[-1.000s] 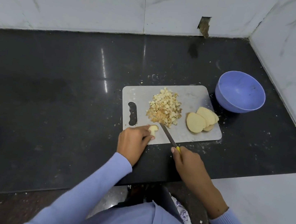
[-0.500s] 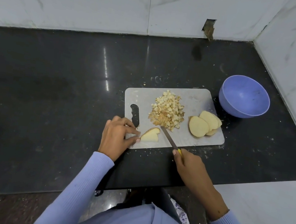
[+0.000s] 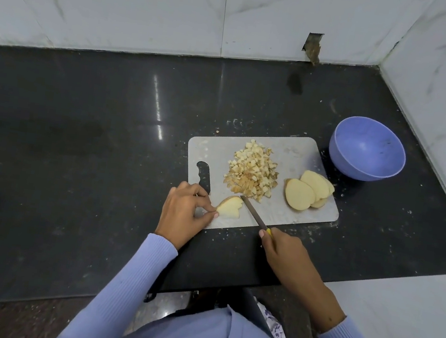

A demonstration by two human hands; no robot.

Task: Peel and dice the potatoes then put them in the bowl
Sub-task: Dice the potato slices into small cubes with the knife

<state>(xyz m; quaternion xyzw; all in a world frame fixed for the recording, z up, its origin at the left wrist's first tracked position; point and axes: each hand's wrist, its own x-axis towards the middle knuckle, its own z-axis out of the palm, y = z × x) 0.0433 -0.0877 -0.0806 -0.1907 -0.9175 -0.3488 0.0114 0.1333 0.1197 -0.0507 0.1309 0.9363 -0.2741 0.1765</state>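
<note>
A grey cutting board (image 3: 297, 156) lies on the black counter. A heap of diced potato (image 3: 251, 174) sits in the board's middle. Several potato slices (image 3: 306, 192) are stacked at its right end. My left hand (image 3: 186, 212) pinches a potato slice (image 3: 229, 207) flat at the board's near left corner. My right hand (image 3: 281, 247) grips a knife (image 3: 254, 212) with a yellow handle; the blade tip rests beside that slice, just right of it. An empty purple bowl (image 3: 367, 152) stands right of the board.
The black counter (image 3: 78, 135) stretches wide to the left. White marble walls (image 3: 153, 3) close the back and right sides. Potato crumbs speckle the counter around the board. A white ledge (image 3: 410, 307) sits at the near right.
My left hand slid left off the slice, uncovering it, and now pinches its left edge. The knife stays beside the slice. The camera shifted slightly.
</note>
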